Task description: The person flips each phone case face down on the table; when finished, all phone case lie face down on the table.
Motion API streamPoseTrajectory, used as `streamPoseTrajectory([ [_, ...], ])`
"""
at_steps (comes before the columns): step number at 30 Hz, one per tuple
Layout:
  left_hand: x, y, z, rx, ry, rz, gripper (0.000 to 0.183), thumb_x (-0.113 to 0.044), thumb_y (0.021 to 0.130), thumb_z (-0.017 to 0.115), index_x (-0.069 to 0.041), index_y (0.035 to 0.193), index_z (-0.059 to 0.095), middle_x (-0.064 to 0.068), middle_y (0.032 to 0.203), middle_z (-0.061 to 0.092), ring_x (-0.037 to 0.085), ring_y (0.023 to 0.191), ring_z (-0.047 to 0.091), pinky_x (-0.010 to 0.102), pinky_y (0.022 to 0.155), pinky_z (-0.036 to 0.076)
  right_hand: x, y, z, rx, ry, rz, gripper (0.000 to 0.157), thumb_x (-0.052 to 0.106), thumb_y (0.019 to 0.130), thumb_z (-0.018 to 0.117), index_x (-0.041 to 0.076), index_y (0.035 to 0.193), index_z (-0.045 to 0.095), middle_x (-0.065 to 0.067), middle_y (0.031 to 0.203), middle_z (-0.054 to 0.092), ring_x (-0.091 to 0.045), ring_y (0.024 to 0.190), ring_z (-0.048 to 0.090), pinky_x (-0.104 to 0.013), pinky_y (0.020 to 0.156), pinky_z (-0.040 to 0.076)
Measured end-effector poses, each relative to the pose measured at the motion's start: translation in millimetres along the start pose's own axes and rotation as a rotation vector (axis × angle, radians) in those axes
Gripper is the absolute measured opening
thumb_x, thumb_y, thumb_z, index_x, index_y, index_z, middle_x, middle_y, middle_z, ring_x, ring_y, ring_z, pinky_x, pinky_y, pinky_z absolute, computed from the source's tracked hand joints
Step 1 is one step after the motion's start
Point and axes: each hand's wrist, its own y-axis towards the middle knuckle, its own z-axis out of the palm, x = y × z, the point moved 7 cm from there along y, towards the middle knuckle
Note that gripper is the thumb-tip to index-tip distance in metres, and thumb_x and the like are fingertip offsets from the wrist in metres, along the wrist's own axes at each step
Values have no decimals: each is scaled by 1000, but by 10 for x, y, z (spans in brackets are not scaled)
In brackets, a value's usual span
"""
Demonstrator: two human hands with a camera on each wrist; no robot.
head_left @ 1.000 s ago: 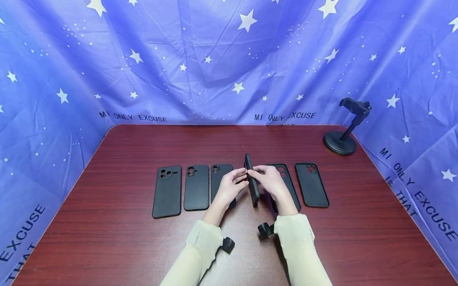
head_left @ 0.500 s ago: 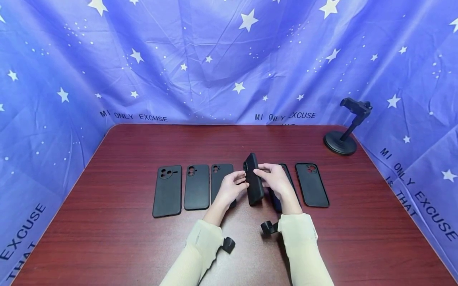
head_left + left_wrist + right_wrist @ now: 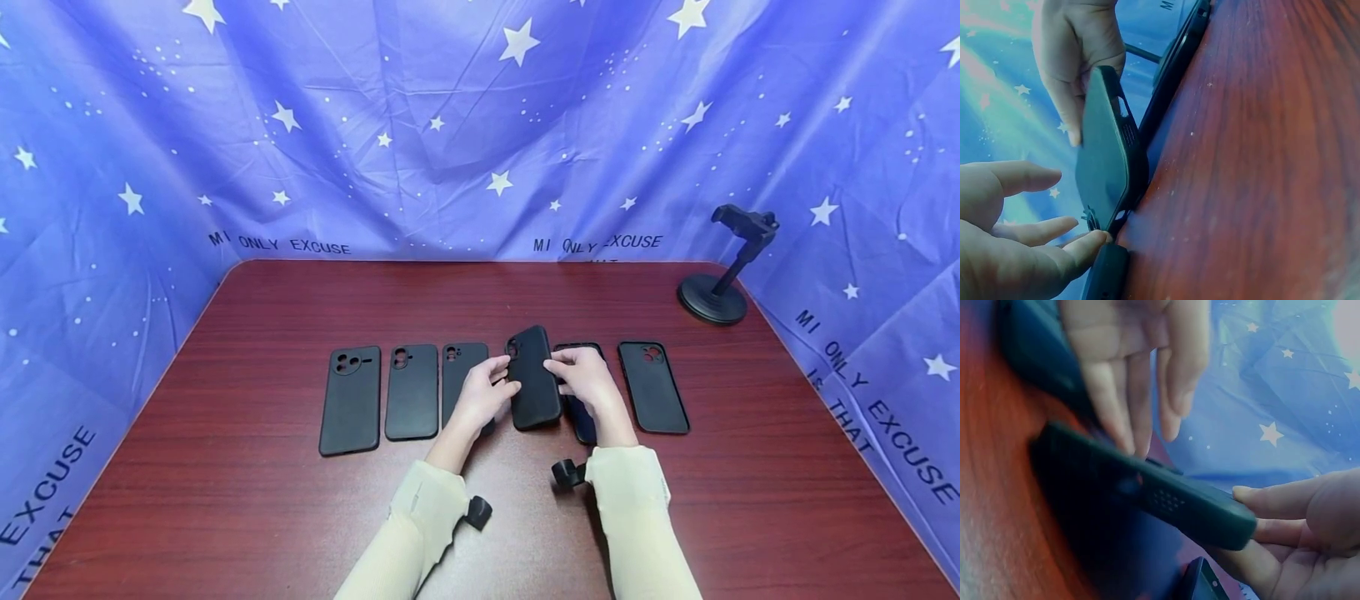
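A black phone case point(image 3: 535, 379) is tilted just above the table at the middle of the row, its back facing up and its camera cutout at the far left corner. My right hand point(image 3: 588, 385) pinches its right edge between thumb and fingers, as the right wrist view also shows. My left hand point(image 3: 480, 396) is at its left edge with relaxed fingers. In the left wrist view, a fingertip point(image 3: 1097, 240) of that hand touches the case near the camera cutout, while the thumb stands apart from it.
Left of the hands lie phone cases: one with a wide camera ring point(image 3: 350, 408), a second point(image 3: 412, 400), and a third point(image 3: 459, 375) partly hidden by my left hand. Rightward, one case point(image 3: 581, 417) is half covered by my right hand; another point(image 3: 654, 392) lies hollow side up. A black phone stand point(image 3: 716, 300) stands back right.
The held case has turned from edge-on to showing its back and leans lower toward the table. My right hand has moved right with its edge; my left hand has barely moved.
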Motion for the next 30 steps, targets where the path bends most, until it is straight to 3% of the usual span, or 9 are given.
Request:
streamPoseTrajectory([
  [8, -76, -41, -30, -28, 125, -30, 53, -10, 92, 61, -1, 142, 46, 22, 145, 47, 36, 132, 49, 43, 107, 46, -22, 32, 21, -94, -240, -8, 33, 16, 95, 61, -2, 123, 63, -23, 115, 68, -26, 84, 74, -36, 74, 61],
  [12, -109, -54, -29, -39, 206, -17, 54, -13, 92, 63, -1, 141, 46, 26, 141, 49, 37, 128, 53, 45, 105, 47, 18, 28, 33, -186, -322, -65, 27, 13, 90, 66, -3, 113, 68, -18, 99, 74, -23, 76, 73, -35, 72, 60],
  [18, -135, -70, -16, -34, 262, -20, 55, -16, 92, 63, -2, 143, 45, 25, 142, 49, 37, 128, 53, 46, 104, 48, 99, -8, 56, -284, -441, -139, 23, 11, 85, 72, -3, 104, 71, -14, 91, 74, -26, 84, 70, -42, 81, 56],
  [30, -147, -71, -24, -22, 294, -12, 55, -17, 93, 62, -1, 143, 44, 24, 143, 48, 38, 126, 54, 47, 103, 48, 117, -9, 75, -299, -469, -169, 24, 10, 83, 73, -2, 104, 71, -14, 93, 74, -27, 88, 69, -43, 83, 56],
])
